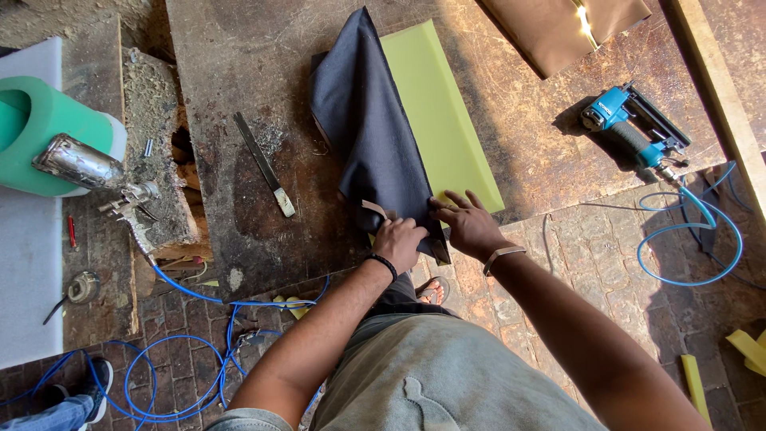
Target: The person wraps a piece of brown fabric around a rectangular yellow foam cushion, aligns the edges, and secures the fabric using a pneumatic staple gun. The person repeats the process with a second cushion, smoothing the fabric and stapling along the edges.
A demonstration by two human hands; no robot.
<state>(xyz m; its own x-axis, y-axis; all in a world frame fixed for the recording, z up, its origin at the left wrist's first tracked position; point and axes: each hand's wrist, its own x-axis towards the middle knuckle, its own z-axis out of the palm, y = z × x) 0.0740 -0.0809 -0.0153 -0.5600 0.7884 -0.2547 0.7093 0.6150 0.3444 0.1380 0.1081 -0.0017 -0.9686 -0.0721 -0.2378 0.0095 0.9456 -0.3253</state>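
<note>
Both hands are working at the near table edge: left hand [399, 242] is closing in a fist on the dark fabric [371, 128], right hand [467, 223] is pressing flat, fingers spread, holding nothing, on the green foam [443, 112]. Uneven pulling could be wrinkling the cloth or shifting the foam rightward toward the blue stapler [630, 128].

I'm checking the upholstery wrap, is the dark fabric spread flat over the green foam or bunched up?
Bunched up. The dark fabric is gathered over the green foam's left side, leaving most foam bare; the left hand grips its lower edge.
</note>
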